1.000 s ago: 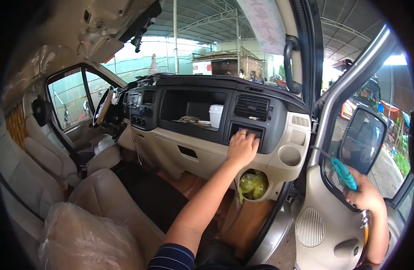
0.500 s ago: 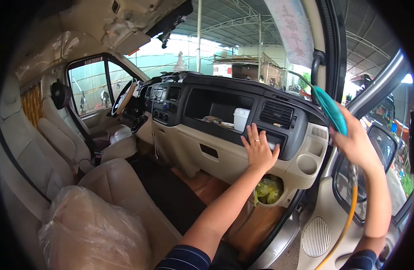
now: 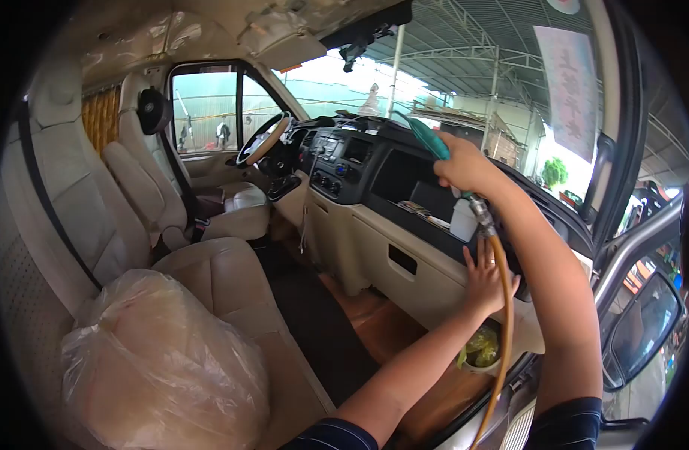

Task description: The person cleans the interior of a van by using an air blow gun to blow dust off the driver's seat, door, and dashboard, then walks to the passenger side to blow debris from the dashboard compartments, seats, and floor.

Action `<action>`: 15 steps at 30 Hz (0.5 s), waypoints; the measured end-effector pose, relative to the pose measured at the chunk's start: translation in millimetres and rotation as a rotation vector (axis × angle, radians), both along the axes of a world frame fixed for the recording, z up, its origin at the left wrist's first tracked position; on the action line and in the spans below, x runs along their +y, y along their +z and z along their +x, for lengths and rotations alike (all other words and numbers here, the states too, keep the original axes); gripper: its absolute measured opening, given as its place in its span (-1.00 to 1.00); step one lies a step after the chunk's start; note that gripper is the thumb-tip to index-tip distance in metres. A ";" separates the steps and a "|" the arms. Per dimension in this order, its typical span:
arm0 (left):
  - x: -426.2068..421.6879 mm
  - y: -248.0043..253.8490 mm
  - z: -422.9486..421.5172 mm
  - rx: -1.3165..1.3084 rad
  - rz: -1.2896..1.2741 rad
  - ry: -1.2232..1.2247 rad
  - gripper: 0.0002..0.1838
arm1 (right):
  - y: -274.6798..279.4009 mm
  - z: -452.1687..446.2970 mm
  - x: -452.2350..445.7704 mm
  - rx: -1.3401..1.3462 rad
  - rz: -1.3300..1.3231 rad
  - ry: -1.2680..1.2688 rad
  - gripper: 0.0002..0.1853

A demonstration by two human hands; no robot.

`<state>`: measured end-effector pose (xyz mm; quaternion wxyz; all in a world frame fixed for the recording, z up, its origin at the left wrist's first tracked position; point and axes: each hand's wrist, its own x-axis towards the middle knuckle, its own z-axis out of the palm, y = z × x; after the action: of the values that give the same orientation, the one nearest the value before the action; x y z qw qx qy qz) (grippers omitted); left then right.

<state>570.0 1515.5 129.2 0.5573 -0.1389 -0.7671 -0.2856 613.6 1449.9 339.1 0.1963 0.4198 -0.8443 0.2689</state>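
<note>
My right hand (image 3: pixel 468 169) grips a teal air blow gun (image 3: pixel 428 137), raised above the open dashboard shelf, its thin nozzle pointing up and to the left toward the windshield. A metal coupling (image 3: pixel 479 210) joins it to an orange air hose (image 3: pixel 506 322) that hangs down in front of my left wrist. Fingers spread, my left hand (image 3: pixel 487 285) rests against the dashboard (image 3: pixel 427 262) just below a white container (image 3: pixel 463 220); the hose covers part of it. Left of the container, papers (image 3: pixel 421 210) lie on the shelf.
A big plastic-wrapped bundle (image 3: pixel 164 367) sits on the beige passenger seat (image 3: pixel 224 281). The steering wheel (image 3: pixel 269 142) is across the cab. Below my left hand, a door-side pocket holds a yellow-green bag (image 3: pixel 481 349). The side mirror (image 3: pixel 644 330) stands out at right.
My right hand has swung left with the blow gun, from beside the door frame to over the dashboard. The view has turned right; my left hand stays on the dashboard.
</note>
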 end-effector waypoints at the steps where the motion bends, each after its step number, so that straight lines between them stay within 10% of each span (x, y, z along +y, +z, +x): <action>1: 2.0 -1.2 -8.8 0.009 -0.018 -0.022 -0.24 | -5.7 -6.3 -11.9 -0.002 0.007 0.012 -0.37; 6: 18.9 35.6 39.9 -0.656 -0.502 1.192 -0.35 | -29.7 -2.4 -46.6 -0.147 0.127 0.103 -0.37; 10: -20.5 26.6 33.1 -0.534 -0.104 -0.243 -0.47 | -55.4 10.3 -34.2 -0.219 0.242 0.154 -0.37; 15: -51.2 -56.4 1.0 -0.282 -0.109 -0.285 -0.46 | -87.2 17.3 40.1 0.151 0.214 0.277 -0.41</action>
<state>571.0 1464.4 72.8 0.3899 -0.2346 -0.8246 -0.3362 630.9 1490.0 251.9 0.1746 0.5694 -0.7852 0.1698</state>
